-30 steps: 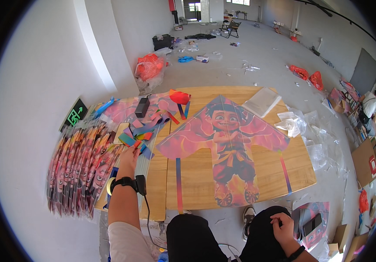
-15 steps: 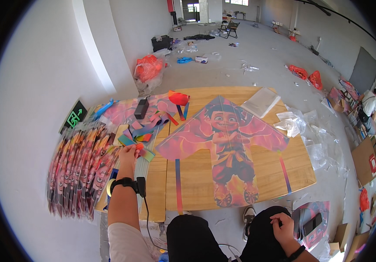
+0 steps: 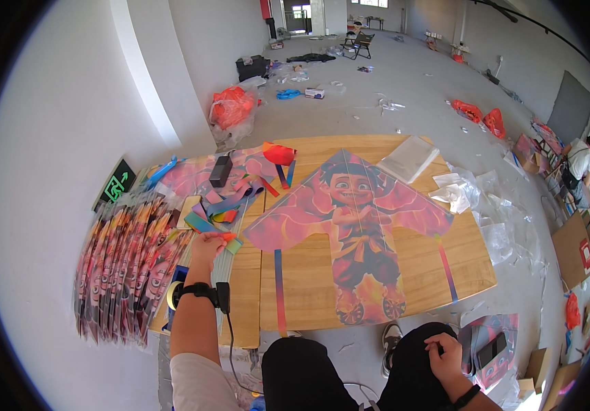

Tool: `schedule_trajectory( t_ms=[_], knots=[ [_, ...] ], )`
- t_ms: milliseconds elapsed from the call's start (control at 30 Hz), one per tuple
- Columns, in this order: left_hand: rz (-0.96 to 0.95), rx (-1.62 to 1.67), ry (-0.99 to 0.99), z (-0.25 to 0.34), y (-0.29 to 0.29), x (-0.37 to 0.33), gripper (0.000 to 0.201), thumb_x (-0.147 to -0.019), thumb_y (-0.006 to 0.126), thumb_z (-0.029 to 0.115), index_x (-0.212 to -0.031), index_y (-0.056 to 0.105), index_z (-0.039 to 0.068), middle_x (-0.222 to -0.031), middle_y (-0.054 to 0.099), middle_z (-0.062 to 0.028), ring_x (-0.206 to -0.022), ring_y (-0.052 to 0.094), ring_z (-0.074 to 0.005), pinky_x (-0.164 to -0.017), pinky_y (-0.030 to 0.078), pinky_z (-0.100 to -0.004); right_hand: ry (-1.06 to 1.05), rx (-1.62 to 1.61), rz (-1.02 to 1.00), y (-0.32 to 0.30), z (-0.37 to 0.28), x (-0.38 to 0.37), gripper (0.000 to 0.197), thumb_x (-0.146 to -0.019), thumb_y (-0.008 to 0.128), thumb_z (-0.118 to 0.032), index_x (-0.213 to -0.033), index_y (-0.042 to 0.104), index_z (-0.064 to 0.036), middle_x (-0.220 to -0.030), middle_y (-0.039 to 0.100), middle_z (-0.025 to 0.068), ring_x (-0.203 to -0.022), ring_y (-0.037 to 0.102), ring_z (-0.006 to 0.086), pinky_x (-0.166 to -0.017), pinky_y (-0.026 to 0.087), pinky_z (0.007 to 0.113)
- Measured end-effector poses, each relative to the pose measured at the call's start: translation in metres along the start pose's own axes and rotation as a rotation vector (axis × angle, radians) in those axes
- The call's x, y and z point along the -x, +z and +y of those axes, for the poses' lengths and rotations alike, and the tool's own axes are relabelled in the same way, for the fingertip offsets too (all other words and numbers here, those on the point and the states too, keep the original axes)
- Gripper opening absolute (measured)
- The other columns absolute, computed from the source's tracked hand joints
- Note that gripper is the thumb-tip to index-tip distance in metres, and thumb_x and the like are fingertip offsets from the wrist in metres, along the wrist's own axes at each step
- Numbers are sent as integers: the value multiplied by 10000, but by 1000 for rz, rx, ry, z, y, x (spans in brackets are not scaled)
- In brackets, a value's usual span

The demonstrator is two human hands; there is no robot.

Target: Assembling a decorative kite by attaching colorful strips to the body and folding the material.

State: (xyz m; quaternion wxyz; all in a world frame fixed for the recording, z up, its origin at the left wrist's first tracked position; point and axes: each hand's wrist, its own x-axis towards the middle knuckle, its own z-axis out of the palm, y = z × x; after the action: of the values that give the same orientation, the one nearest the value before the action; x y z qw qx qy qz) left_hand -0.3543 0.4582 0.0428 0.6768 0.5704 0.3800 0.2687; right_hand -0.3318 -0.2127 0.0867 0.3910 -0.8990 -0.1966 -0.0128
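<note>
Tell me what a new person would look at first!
Probably the big kite with the grinning cartoon figure, spread across the wooden table. Then perhaps the rainbow ribbons heaped left of it, by the left hand, and the shiny packets crowding the table's left end.

Multicoloured ribbons (image 3: pixel 225 204): flat, narrow strips, curled and overlapping, heaped loosely on the wooden table (image 3: pixel 298 281).

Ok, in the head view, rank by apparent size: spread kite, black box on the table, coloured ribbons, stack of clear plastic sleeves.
1. Spread kite, clearly largest.
2. Coloured ribbons and clear plastic sleeves: too alike to rank.
3. Black box, smallest.
</note>
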Motion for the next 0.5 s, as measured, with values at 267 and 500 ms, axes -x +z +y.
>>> schedule_trajectory(
  t_ms=[267, 500],
  knots=[
    [52, -360, 162, -10, -2, -1, 111, -914, 666, 22, -966, 579, 68, -828, 691, -83, -689, 707, -161, -548, 541, -286, 0, -10, 1, 1, -1, -1, 140, -826, 627, 18, -847, 708, -94, -735, 684, 60, -693, 658, 276, -665, 483, 383],
    [7, -761, 530, -12, 9, 13, 81, -928, 628, 6, -1000, 624, 43, -797, 672, -121, -646, 703, -222, -563, 568, -340, -2, -1, 7, 0, -2, -1, 143, -819, 633, 21, -848, 710, -97, -727, 678, 57, -685, 655, 270, -659, 481, 381]
  ],
)
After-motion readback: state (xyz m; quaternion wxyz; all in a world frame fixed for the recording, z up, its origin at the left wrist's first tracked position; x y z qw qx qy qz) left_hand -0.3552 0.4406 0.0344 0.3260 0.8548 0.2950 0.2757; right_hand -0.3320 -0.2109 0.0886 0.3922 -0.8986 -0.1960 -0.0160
